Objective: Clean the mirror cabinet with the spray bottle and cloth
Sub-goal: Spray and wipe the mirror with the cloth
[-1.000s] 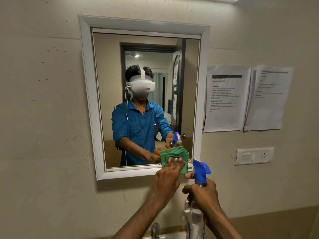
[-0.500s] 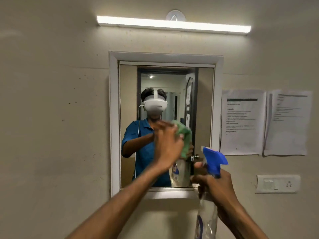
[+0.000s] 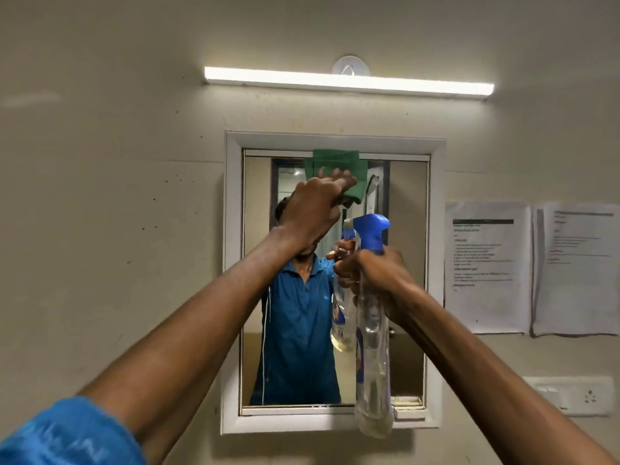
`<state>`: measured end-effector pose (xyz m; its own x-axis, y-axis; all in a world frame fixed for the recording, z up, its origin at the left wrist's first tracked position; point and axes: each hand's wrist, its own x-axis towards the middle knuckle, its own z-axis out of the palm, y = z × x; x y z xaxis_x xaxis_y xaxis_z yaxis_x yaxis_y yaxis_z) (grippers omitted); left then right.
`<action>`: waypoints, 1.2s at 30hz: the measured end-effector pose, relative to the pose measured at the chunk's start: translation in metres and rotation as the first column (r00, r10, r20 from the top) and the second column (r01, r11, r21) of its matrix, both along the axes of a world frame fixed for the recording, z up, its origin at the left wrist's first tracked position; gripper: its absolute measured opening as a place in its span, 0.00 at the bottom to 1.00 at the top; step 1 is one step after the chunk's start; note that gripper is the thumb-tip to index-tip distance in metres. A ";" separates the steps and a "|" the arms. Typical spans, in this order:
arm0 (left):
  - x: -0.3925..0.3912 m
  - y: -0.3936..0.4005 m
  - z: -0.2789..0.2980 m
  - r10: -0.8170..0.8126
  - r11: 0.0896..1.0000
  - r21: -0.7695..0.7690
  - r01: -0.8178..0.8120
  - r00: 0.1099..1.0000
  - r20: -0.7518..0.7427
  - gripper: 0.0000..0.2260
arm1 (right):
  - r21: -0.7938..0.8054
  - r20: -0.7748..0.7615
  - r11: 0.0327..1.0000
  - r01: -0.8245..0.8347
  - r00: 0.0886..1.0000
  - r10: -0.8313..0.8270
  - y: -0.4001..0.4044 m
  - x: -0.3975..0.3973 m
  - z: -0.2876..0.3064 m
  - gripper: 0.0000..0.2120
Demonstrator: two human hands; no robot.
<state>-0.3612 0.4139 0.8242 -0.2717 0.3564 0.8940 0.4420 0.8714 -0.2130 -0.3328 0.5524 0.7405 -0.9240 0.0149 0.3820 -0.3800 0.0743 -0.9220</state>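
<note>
Cloth (image 3: 339, 166) sits at the top edge of the mirror (image 3: 407, 229), flattened against the glass under my left hand (image 3: 313, 209), whose fingers lie fairly straight over its lower half and press it there. From where I watch, the whole pane still to be wiped lies below and to either side of that hand, so I judge the coming stroke runs downward or sideways from this top-centre spot. The mirror's long axis is upright, which favours long vertical passes. My right hand (image 3: 375, 273) is wrapped round the neck of the bottle (image 3: 372, 347), just below the blue trigger head, holding it upright nearer to me than the glass and right of the left hand. The bottle hangs in front of the mirror's lower right part; I think the nozzle faces left, though that is hard to read at this angle. The left hand is the one at the glass, so it does the wiping, while the right only needs to keep the bottle out of the stroke's path.
</note>
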 end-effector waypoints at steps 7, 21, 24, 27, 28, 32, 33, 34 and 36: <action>0.001 0.002 0.001 0.019 1.000 -0.005 -0.019 1.000 0.019 0.19 | 0.010 0.016 0.999 0.049 0.999 -0.050 -0.007 -0.004 -0.006 0.04; 0.007 0.004 -0.060 -0.055 0.998 0.035 0.052 0.994 0.097 0.21 | 0.047 -0.050 0.993 0.111 0.993 -0.109 -0.011 0.010 -0.039 0.04; 0.007 0.005 -0.074 -0.054 0.998 0.040 0.049 0.988 0.145 0.21 | 0.059 -0.028 0.993 0.098 0.995 -0.096 -0.010 0.011 -0.055 0.03; 0.006 0.005 -0.088 -0.053 0.998 0.026 0.049 0.982 0.180 0.23 | 0.072 0.028 0.990 0.118 0.992 -0.120 -0.010 0.012 -0.074 0.03; 0.007 0.004 -0.092 -0.047 0.999 0.023 0.043 0.982 0.184 0.24 | 0.071 0.042 0.990 0.123 0.991 -0.126 -0.010 0.012 -0.081 0.04; 0.008 0.007 -0.108 -0.035 0.999 0.018 0.032 0.979 0.200 0.25 | 0.072 0.080 0.989 0.126 0.988 -0.131 -0.010 0.014 -0.108 0.05; 0.009 0.008 -0.111 -0.030 1.000 0.015 0.027 0.978 0.205 0.25 | 0.078 0.090 0.987 0.142 0.985 -0.149 -0.009 0.014 -0.114 0.04; 0.009 0.008 -0.116 -0.024 1.000 0.013 0.022 0.977 0.211 0.25 | 0.086 0.095 0.983 0.164 0.981 -0.172 -0.009 0.014 -0.120 0.04; 0.008 0.008 -0.125 -0.019 1.000 0.011 0.017 0.974 0.224 0.25 | 0.092 0.084 0.977 0.191 0.977 -0.198 -0.008 0.015 -0.128 0.02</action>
